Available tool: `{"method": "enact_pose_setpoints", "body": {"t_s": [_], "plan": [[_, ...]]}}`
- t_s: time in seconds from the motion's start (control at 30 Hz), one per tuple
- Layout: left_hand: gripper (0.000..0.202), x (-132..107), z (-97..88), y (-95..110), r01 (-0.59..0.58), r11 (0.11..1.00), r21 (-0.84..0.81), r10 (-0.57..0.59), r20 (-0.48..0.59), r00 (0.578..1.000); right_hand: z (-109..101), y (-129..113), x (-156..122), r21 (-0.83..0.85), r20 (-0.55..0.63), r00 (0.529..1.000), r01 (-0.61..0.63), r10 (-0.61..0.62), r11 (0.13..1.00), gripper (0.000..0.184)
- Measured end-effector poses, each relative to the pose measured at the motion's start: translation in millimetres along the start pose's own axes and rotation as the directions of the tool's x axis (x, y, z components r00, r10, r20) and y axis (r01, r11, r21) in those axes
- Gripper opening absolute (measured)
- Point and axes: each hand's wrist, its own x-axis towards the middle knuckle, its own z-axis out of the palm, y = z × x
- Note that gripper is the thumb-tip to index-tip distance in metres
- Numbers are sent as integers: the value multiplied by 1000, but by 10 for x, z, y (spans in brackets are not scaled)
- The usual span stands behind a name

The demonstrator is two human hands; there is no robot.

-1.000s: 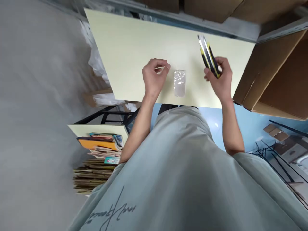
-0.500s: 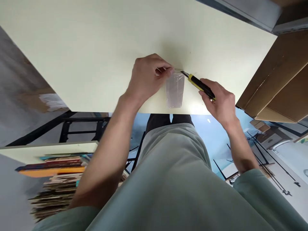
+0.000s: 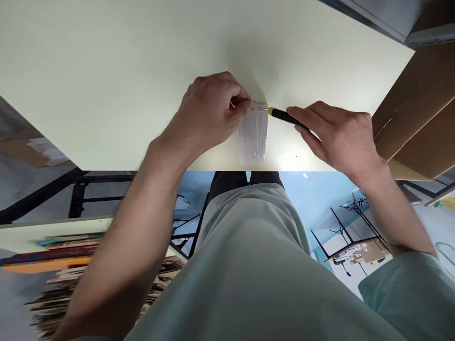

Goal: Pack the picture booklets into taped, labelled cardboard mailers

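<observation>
A clear plastic-wrapped packet (image 3: pixel 253 137) hangs or stands over the pale tabletop (image 3: pixel 124 85), close to its front edge; whether it touches the table I cannot tell. My left hand (image 3: pixel 216 106) pinches the packet's upper left corner between thumb and fingers. In my right hand (image 3: pixel 337 132) is a black and yellow utility knife (image 3: pixel 284 115), gripped by its handle. The knife's blade points left and lies at the packet's top edge, near my left fingertips. Part of the handle is hidden inside my right hand.
To the right stands an open cardboard box (image 3: pixel 412 109) beside the table. At lower left, a shelf (image 3: pixel 21 232) carries stacked cardboard and coloured sheets (image 3: pixel 64 260). A grey metal piece (image 3: pixel 380 16) borders the table's far right corner.
The knife has turned flatter, and its blade has moved left along the packet's top toward my left fingers. My right hand is more level. My left hand keeps its pinch.
</observation>
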Motion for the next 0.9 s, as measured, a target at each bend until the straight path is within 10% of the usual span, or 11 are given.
{"method": "enact_pose_setpoints", "body": {"t_s": [0.3,0.9], "plan": [[13,-89,94,46,-1,972,236,22,-86,996,-291,-175,174,-217,203,976,125,-80,968,42],[11,-118,206,22,-12,974,226,49,-159,986,-292,-262,246,-221,146,986,107,-75,969,38]]}}
